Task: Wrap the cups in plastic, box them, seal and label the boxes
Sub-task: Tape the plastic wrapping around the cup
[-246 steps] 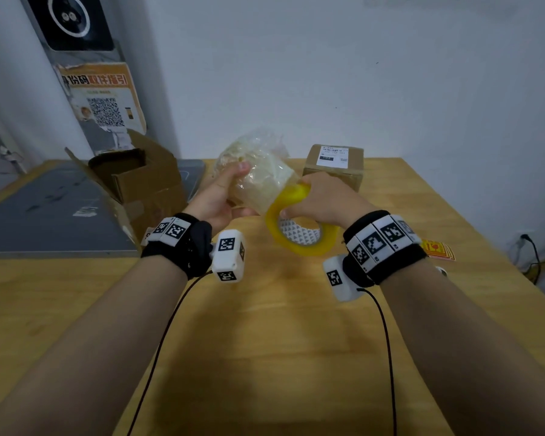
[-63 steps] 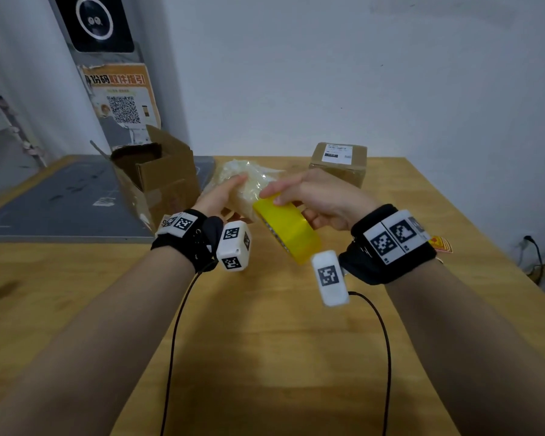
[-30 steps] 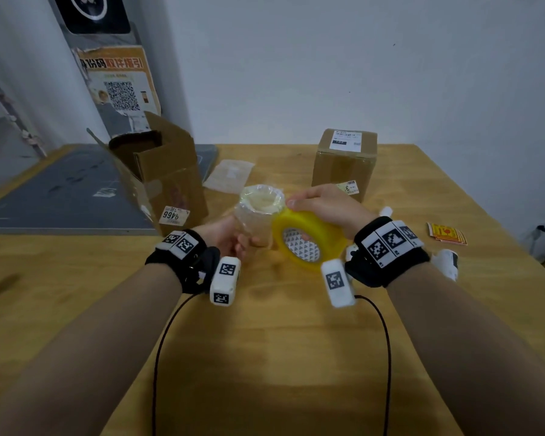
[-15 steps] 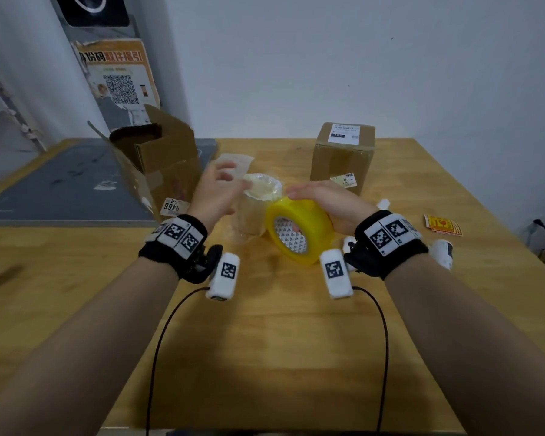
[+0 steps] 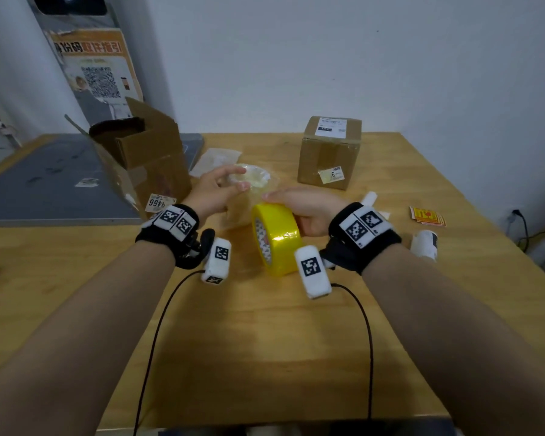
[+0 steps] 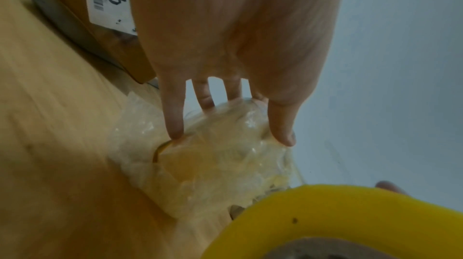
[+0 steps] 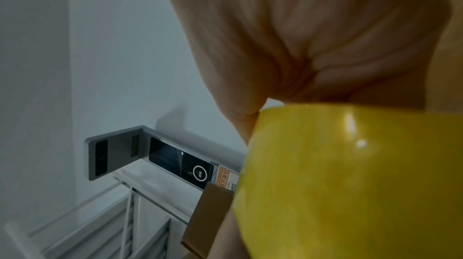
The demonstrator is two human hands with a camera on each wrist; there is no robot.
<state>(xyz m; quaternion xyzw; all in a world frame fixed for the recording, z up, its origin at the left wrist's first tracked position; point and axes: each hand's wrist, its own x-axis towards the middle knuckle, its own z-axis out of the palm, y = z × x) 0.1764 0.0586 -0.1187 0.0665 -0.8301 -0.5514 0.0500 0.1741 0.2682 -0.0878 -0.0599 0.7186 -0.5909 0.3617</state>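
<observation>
Crinkly plastic-wrapped cup (image 5: 249, 190); glossy tape roll (image 5: 277, 239)

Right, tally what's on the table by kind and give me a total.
Cardboard boxes: 2, the open box and the sealed box
Plastic-wrapped cup: 1
Yellow tape roll: 1
Flat plastic bag: 1
Red-and-yellow sticker stack: 1
White label roll: 1
Total: 7

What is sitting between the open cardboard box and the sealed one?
In the head view, the plastic-wrapped cup stands between the open box and the sealed box, the left hand over it.
</observation>
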